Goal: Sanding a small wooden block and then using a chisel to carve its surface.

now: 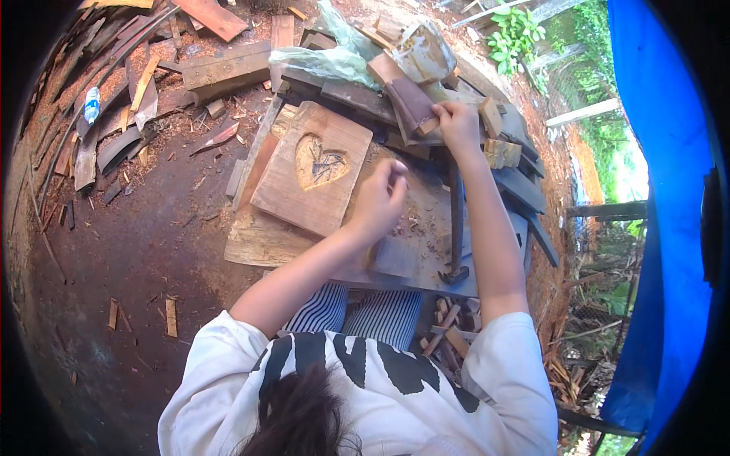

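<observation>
A square wooden board point(280, 182) with a heart-shaped recess point(323, 169) carved in it lies on the workbench. Dark strips or marks show inside the recess. Just right of the board, my left hand point(380, 199) hovers with fingers curled; anything inside them is hidden. Farther off, my right hand point(458, 128) pinches the edge of a dark brown folded sheet point(411, 102), whose exact kind is unclear. Beneath my right forearm lies a claw hammer point(455, 273), head toward me. A small wood block point(393, 257) rests near my left wrist.
Behind the board are piled offcuts, a crumpled plastic bag point(338, 53) and a stained whitish container point(426, 52). A thick beam point(226, 70) and a bottle point(92, 105) lie left. Scraps point(172, 317) dot the ground. A blue tarp point(669, 228) hangs at right.
</observation>
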The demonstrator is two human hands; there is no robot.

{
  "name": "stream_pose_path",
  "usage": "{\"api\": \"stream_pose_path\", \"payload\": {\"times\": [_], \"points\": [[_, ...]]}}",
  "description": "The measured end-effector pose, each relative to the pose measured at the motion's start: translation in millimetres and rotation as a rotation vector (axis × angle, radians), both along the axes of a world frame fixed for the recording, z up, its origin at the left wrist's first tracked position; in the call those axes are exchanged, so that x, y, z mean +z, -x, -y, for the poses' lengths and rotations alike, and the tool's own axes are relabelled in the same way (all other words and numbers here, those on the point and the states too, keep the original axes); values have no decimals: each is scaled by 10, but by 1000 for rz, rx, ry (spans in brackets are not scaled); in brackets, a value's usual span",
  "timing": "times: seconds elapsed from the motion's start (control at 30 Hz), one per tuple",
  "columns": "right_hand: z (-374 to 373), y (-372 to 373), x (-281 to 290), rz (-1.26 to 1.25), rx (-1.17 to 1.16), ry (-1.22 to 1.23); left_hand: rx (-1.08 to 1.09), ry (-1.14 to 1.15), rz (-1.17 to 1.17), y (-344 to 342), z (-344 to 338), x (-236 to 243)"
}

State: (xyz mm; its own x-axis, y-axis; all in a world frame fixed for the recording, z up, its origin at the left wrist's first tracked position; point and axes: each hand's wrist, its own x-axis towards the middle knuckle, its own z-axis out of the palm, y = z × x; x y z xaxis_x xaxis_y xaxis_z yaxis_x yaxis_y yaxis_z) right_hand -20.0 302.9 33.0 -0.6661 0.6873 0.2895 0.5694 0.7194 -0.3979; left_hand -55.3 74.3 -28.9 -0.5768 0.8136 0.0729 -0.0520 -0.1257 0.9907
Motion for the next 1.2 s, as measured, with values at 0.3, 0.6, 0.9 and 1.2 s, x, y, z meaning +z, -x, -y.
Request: {"api": "stream_pose_path", "payload": {"times": [0.3, 0.6, 0.9, 1.2], "points": [[275, 73, -123, -24, -6, 87, 287, 79, 321, 700, -839, 127], [670, 180, -59, -382, -95, 114, 278, 104, 525, 734, -1129, -271], [616, -496, -139, -1035, -92, 924, 210, 96, 611, 520, -985, 147], [1211, -1478, 553, -1265, -255, 712, 296, 288, 323, 584, -951, 86]]}}
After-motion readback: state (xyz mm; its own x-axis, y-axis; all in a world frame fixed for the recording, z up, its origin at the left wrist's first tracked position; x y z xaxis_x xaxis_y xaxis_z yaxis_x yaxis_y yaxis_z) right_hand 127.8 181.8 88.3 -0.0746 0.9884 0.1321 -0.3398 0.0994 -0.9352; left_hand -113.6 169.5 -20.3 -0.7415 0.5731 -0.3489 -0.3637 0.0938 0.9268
